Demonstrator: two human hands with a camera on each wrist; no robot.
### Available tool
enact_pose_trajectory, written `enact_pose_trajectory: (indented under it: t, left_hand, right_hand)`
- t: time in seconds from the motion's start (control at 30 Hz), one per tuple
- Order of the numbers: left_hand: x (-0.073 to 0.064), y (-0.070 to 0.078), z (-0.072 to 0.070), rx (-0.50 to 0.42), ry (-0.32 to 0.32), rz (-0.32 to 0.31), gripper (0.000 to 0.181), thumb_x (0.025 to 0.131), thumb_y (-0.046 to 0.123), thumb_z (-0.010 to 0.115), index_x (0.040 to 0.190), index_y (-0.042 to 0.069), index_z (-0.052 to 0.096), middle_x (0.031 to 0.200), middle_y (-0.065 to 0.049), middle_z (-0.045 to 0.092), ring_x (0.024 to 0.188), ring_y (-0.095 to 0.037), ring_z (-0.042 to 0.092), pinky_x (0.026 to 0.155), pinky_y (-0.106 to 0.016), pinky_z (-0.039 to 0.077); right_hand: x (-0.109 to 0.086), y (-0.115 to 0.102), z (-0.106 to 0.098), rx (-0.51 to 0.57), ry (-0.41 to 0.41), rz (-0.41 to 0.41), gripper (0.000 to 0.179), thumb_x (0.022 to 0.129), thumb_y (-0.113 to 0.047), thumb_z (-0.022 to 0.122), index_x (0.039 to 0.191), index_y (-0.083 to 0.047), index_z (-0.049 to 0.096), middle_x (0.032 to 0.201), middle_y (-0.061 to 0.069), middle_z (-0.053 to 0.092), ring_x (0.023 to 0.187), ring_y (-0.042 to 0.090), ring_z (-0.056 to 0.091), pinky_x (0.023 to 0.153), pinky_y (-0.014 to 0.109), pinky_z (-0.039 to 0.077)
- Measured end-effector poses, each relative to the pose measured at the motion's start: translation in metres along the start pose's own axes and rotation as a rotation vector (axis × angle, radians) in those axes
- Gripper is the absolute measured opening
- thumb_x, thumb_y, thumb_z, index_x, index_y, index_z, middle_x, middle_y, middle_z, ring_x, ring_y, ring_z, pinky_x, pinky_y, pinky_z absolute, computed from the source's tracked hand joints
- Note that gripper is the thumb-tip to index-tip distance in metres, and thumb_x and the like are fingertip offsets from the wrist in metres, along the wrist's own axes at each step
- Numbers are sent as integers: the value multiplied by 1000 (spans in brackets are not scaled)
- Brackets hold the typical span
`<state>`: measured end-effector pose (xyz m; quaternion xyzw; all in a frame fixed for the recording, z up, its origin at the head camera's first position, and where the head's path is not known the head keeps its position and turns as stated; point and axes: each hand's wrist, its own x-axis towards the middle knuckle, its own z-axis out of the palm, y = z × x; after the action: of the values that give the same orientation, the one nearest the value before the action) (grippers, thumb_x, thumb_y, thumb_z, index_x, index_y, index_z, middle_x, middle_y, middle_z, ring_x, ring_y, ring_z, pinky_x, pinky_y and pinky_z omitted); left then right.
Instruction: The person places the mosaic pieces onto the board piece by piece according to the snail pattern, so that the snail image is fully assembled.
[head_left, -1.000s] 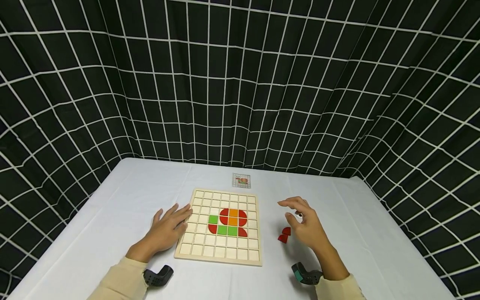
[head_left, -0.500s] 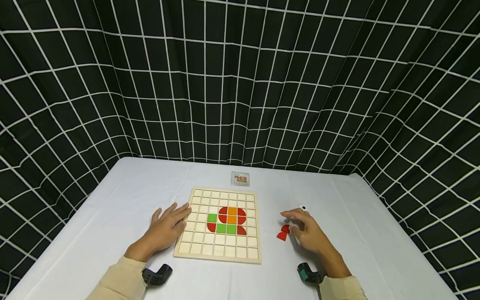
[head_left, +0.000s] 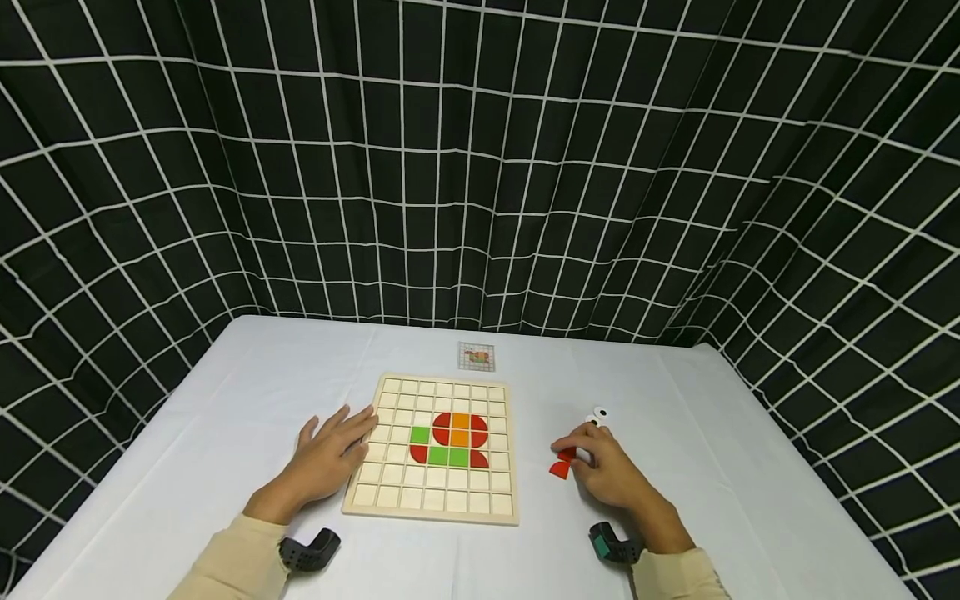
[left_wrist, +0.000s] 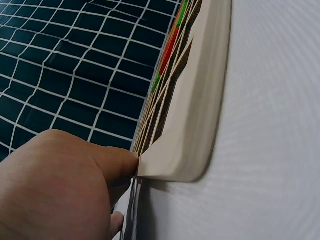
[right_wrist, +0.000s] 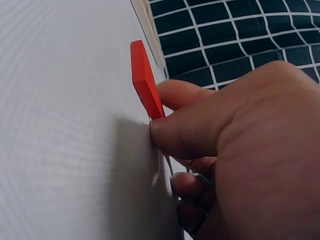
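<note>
My left hand (head_left: 322, 461) lies with fairly straight fingers against the left edge of a wooden grid board (head_left: 430, 517). In the left wrist view, the thumb (left_wrist: 117, 161) touches the board's corner (left_wrist: 167, 167). To the board's right, my right hand (head_left: 611, 472) pinches a red quarter-circle tile (head_left: 568, 454) between thumb and index finger, partly hidden by them. Another red quarter-circle tile (head_left: 559, 471) lies just nearer. In the right wrist view, a red tile (right_wrist: 145, 82) shows beside the thumb tip. Set into the board are red, orange (head_left: 460, 437) and green tiles (head_left: 447, 456).
Two white round tiles with black dots (head_left: 602, 412) lie beyond my right hand. A small picture card (head_left: 476, 357) lies behind the board. A white cloth (head_left: 300, 350) covers the table, and black curtains (head_left: 450, 183) with white grid lines surround it.
My right hand has come down and left onto the red tiles, and its thumb and index finger have closed on one. The white round tiles are now uncovered. My left hand stays at the board.
</note>
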<state>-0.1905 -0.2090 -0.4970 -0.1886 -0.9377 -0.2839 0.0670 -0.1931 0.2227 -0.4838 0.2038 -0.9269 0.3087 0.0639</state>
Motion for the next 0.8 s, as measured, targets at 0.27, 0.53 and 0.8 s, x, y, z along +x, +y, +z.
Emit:
enact_pose_trajectory:
  t: [0.27, 0.53, 0.8]
  left_hand:
    - [-1, 1, 0, -9, 4, -3, 43, 98, 15, 55, 139, 4, 52, 148, -10, 41, 138, -43, 25, 105, -65, 2]
    - [-1, 0, 1, -11, 10, -2, 43, 98, 15, 54, 139, 4, 52, 148, -10, 42, 137, -43, 25, 105, -66, 2]
    - [0, 0, 2, -15, 11, 2, 42, 98, 14, 54, 138, 4, 53, 148, -10, 42, 137, -43, 26, 105, -66, 1]
  right_hand:
    - [0, -3, 0, -60, 25, 47, 26, 84, 2, 71, 105, -13, 72, 91, -9, 53, 92, 18, 47, 75, 38, 40]
    - [-1, -2, -2, -106, 69, 22, 19, 82, -6, 76, 97, -11, 67, 91, -6, 56, 90, 18, 49, 80, 42, 41]
    - [0, -4, -3, -145, 236, -21, 27, 79, -4, 79, 104, -4, 69, 90, -3, 62, 84, 18, 55, 73, 41, 48]
